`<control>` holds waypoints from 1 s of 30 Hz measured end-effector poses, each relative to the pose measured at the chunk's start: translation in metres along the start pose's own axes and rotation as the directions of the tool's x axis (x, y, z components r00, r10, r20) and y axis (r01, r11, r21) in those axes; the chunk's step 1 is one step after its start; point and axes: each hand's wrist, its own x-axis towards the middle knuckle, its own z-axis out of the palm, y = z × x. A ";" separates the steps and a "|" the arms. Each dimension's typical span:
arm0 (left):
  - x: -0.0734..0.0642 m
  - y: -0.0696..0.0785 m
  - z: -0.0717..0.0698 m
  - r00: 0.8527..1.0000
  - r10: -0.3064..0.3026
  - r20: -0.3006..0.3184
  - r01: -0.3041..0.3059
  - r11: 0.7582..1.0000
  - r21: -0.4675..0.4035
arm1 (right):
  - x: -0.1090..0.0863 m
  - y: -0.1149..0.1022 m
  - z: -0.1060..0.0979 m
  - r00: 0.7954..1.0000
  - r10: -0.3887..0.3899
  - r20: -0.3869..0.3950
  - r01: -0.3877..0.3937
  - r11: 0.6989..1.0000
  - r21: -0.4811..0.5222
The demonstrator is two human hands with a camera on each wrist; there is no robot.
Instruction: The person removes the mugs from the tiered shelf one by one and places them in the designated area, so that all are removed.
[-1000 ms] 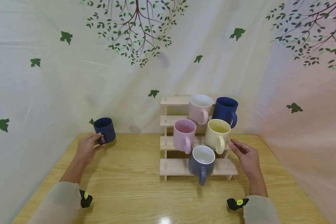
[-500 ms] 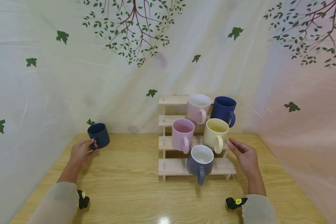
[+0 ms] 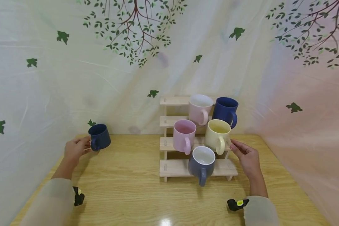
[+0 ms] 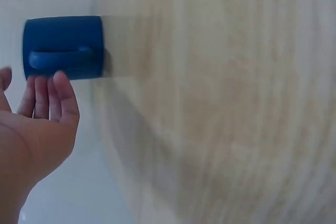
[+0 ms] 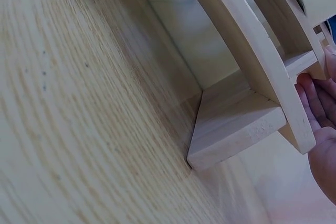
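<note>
At the back left of the table stands a dark blue mug [image 3: 99, 137], upright, its handle facing front-left. My left hand [image 3: 75, 150] is beside it with the fingers extended and off the handle; in the left wrist view the fingertips come right up to the mug [image 4: 63, 40]. My right hand [image 3: 247, 158] pinches the right end of a shelf on the stepped wooden rack [image 3: 169, 168]. Seen from the right wrist, its fingers [image 5: 315, 98] curl under the shelf end.
Several mugs stand on the rack: a pale pink one [image 3: 199, 110], a royal blue one [image 3: 224, 110], a pink one [image 3: 182, 141], a yellow one [image 3: 216, 139] and a grey-blue one [image 3: 199, 168]. A leaf-printed cloth [image 3: 124, 94] hangs behind the wooden table [image 3: 124, 188].
My left hand has carried the dark blue mug left and down to the table, then let go of its handle and drawn back left. The right hand has kept its place on the rack.
</note>
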 end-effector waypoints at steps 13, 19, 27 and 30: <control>0.002 0.065 0.043 0.991 0.131 0.025 -0.133 0.988 0.083 | 0.000 0.001 0.002 1.000 -0.012 -0.003 0.012 1.000 -0.013; 0.000 0.086 0.077 0.969 0.196 0.148 -0.213 0.970 0.113 | -0.001 0.000 0.001 1.000 -0.010 -0.002 0.010 1.000 -0.015; -0.011 0.101 0.125 0.861 0.327 0.391 -0.480 0.778 0.406 | 0.001 0.001 -0.001 1.000 0.012 0.009 -0.011 1.000 -0.023; -0.017 0.104 0.146 0.824 0.350 0.445 -0.540 0.721 0.433 | 0.001 0.002 -0.002 1.000 0.022 0.011 -0.022 0.999 -0.024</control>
